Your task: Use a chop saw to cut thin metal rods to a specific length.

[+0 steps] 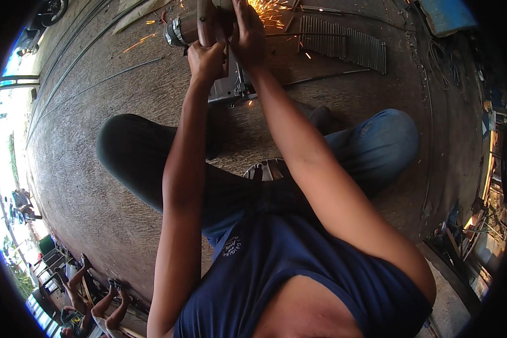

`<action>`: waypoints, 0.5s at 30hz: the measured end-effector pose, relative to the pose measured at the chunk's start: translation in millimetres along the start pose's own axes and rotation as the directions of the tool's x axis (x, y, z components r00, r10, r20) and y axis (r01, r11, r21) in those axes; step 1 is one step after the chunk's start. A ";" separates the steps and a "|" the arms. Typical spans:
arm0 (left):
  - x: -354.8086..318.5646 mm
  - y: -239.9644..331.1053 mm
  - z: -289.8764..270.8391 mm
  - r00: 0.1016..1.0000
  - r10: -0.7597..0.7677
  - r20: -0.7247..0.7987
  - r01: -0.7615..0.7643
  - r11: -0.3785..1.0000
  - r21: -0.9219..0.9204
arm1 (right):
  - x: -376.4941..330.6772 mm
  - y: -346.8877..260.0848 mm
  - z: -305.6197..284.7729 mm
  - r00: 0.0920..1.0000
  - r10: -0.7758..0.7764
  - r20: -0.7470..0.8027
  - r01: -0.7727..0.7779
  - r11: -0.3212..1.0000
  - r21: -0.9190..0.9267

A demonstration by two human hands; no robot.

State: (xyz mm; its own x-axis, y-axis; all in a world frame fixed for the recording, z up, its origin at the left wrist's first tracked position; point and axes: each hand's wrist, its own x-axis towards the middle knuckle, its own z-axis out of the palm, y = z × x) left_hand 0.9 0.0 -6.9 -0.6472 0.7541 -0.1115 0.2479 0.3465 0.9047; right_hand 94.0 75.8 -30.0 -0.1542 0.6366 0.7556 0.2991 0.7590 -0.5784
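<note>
A cut-off saw [189,25] stands at the far end of my reach, its motor on the left and its metal base [222,89] on the floor. My left hand [207,59] is closed round the saw's handle. Against the right side of the machine lies my right hand [248,36], fingers stretched out and pointing away from me. Orange sparks [270,11] spray out just beyond it. The cutting disc and the cut itself are hidden behind the saw and my hands.
Right of the saw, several short cut rods [343,45] lie in a row. Long thin bars [96,34] stretch across the floor at left. A blue sheet [448,16] sits at far right. Other people's legs [110,307] show at lower left. My bent knees flank the work.
</note>
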 end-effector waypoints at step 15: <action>1.7 -5.5 -0.9 1.000 0.015 -0.006 -0.015 1.000 0.006 | -2.5 1.0 1.9 1.000 0.010 -0.005 -0.010 1.000 -0.024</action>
State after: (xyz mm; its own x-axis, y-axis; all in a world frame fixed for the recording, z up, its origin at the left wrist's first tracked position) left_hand -2.3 -1.2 -11.7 -0.6480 0.7556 -0.0954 0.2619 0.3387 0.9037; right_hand 92.9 75.3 -33.1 -0.1461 0.6437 0.7512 0.3233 0.7487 -0.5787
